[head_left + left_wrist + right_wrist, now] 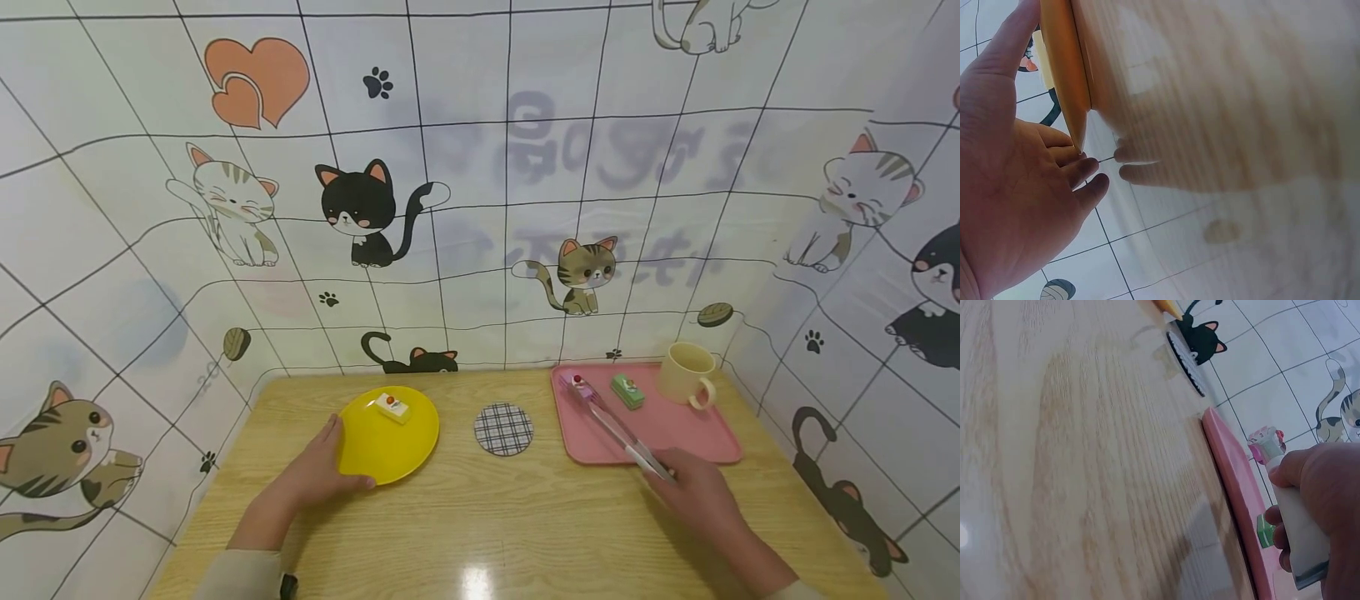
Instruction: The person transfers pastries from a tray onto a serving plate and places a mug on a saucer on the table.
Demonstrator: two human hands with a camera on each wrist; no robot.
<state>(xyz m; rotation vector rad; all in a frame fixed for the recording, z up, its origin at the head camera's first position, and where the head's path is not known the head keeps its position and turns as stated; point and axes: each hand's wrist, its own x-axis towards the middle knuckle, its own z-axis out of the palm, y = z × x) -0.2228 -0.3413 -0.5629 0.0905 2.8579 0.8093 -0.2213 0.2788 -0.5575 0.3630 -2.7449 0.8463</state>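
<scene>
My right hand [693, 492] grips white-and-metal tongs [618, 432] that reach over the pink tray. At their tips is a pink cake piece [579, 385] with a red topping; whether it is lifted off the tray cannot be told. In the right wrist view, the tongs' white handle [1300, 531] lies between thumb and curled fingers. My left hand [318, 467] holds the left rim of a yellow plate [382, 454], thumb along the near edge and fingers around the far left side. A white cake piece [392, 407] with an orange-red topping sits toward the plate's back.
The pink tray [675, 442] also bears a green cake piece [627, 391] and a cream mug [686, 371] at its back right. Between plate and tray lies a round checked coaster [503, 429]. A cat-patterned curtain [465, 183] stands behind and beside the wooden table [465, 517].
</scene>
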